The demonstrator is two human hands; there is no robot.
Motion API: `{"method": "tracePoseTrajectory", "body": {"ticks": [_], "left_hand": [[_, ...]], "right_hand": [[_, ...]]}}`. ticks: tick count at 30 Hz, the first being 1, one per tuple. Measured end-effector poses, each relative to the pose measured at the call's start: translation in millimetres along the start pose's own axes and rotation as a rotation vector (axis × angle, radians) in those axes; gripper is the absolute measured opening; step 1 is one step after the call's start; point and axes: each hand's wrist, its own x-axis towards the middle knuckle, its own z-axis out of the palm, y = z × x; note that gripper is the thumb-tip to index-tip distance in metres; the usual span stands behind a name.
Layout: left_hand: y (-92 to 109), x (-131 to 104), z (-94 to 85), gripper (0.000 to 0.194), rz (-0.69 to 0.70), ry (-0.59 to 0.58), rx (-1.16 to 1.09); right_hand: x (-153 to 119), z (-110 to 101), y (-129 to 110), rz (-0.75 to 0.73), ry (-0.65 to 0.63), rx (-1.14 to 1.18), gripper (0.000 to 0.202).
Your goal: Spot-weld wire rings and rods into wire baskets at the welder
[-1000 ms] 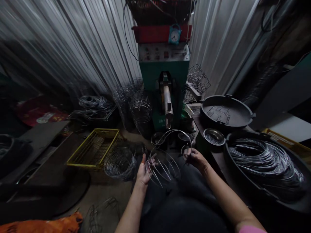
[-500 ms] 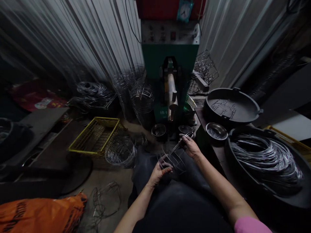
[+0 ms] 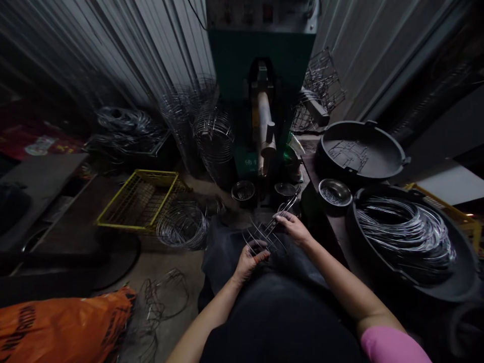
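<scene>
Over my lap I hold a round wire frame (image 3: 278, 245) of thin, crossing metal wires. My left hand (image 3: 249, 259) is closed on its near left side, thumb and fingers bent around the wires. My right hand (image 3: 293, 227) pinches the straight wires that run out from the frame to the upper right. Those wires end in a narrow looped tip near a small bowl (image 3: 286, 189). Just beyond my hands the green machine (image 3: 260, 55) carries a metal arm (image 3: 264, 113) pointing toward me. The dark cloth on my lap blurs the exact finger contacts.
To the right, a large black pan (image 3: 467, 282) holds wire rings (image 3: 408, 232). Behind it are a small metal bowl (image 3: 335, 192) and another black pan (image 3: 393, 151). Leftward are a yellow crate (image 3: 130, 222), a wire bundle (image 3: 182, 227), stacked wire rings (image 3: 214, 133) and an orange sack (image 3: 68, 327).
My view has tipped downward, so the machine and surroundings sit higher in the picture. Both hands keep their hold on the wire frame, whose wires have turned slightly.
</scene>
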Motion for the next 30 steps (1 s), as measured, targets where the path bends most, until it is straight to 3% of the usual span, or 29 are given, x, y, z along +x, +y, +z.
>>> {"method": "tracePoseTrajectory", "body": {"ticks": [6,10,19,30], "left_hand": [[3,3,9.7,0.031,0.044,-0.014,-0.052],[13,8,15.5,0.035,0.082,-0.01,-0.077],[37,29,26.2,0.036,0.183,-0.035,-0.039],[37,29,14.5,0.035,0.218,0.009,-0.023]], "right_hand": [[-3,-13,-11,0.062,0.095,0.086,0.025],[-3,-19,-22,0.026,0.136,0.156,0.029],[11,-10,-43,-0.106,0.117,0.215,0.027],[12,6,-60,-0.125,0.044,0.127,0.026]]}}
